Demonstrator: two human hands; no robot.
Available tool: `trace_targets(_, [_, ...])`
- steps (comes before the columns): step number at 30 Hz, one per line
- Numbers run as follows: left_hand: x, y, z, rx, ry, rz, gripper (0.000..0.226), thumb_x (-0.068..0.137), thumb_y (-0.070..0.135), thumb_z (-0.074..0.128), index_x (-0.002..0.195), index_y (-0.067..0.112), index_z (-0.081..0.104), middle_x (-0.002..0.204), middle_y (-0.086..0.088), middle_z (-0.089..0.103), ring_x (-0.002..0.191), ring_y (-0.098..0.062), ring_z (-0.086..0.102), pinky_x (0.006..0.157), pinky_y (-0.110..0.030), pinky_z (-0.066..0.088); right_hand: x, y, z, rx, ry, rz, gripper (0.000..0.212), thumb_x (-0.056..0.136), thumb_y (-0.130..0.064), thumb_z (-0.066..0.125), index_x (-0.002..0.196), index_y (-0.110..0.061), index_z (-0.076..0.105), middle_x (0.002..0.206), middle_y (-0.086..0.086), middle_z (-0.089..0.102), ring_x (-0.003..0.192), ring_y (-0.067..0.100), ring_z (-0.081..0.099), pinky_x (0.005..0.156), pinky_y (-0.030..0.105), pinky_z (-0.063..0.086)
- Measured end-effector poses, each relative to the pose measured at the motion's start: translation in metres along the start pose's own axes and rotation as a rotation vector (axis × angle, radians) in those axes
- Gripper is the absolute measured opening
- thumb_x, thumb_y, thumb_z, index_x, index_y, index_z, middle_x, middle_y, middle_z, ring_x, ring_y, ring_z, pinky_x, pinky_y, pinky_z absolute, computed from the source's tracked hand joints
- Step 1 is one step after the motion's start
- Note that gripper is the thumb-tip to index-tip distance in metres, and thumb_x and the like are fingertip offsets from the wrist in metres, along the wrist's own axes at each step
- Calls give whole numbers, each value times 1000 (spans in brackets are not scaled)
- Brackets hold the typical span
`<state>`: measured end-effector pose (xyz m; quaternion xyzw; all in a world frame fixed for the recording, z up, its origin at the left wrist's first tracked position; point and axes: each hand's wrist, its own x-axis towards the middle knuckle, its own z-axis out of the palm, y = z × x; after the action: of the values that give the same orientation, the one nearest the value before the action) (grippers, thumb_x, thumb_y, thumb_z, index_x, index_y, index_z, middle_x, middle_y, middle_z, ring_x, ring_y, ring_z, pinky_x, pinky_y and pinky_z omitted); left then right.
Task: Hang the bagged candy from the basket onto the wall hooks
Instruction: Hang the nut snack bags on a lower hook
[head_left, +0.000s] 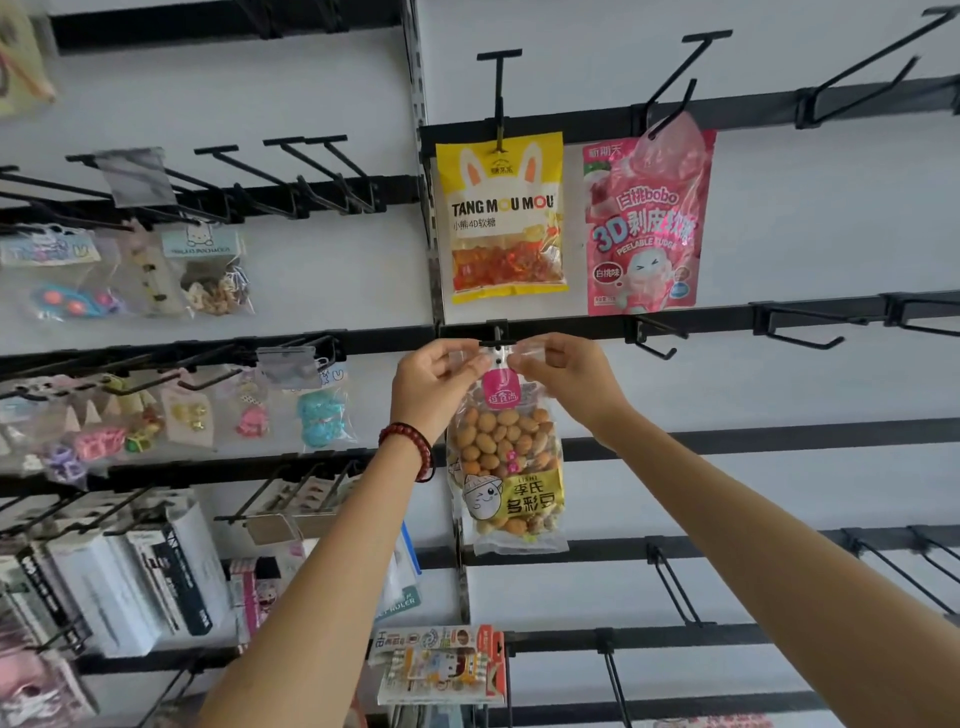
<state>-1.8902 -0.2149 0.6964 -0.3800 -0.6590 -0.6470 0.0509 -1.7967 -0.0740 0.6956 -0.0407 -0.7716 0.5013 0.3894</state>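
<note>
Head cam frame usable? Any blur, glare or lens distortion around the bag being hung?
Head view: light flat, shadows faint; wall rails bow and splay from the wide lens; left-edge trinket packs look soft; glare on the clear top of the pink bag; bean bag, left hand and right hand are sharp.

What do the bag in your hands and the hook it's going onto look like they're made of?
The bag: thin clear plastic film, glossy. The contents show through it and its top strip glints. The hook: probably metal wire with a matte black coating, as it is thin, straight and without shine. Hard plastic cannot be ruled out.
</note>
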Motion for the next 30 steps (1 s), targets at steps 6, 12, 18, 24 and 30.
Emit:
trace_targets(6, [-2,4,2,205,53,151,17,81,29,71,96,22,67,90,8,71,85,-2,65,72,-15,53,-5,1,3,-42,40,-40,14,83,-22,70,97,-21,67,94,-2,72,88,12,69,81,31,56])
trace_targets(12, [-5,2,0,235,53,145,16,82,29,70,97,22,69,92,9,71,85,0,64,68,-14,52,-12,0,6,-36,60,-18,16,83,-24,70,98,-24,66,86,1,73,84,17,70,80,39,57])
trace_targets(18, [4,1,3,63,59,23,16,81,29,72,95,24,69,90,5,72,88,-10,68,74,-29,58,-7,-6,8,103,92,15,13,83,-21,70,94,-27,67,83,6,74,82,25,71,79,46,57])
trace_targets(24, [11,0,-1,-12,2,-32,13,78,26,75,85,33,67,90,5,73,91,-14,68,84,-42,56,2,-8,4,84,56,69,23,79,-18,74,100,-18,68,88,4,73,85,18,69,76,29,54])
trace_targets(30, [8,-16,6,42,14,-54,15,79,24,74,92,28,69,101,2,71,96,-10,64,84,-35,56,-1,8,11,30,104,131,21,80,-19,73,101,-20,68,87,-3,71,86,12,68,74,23,52])
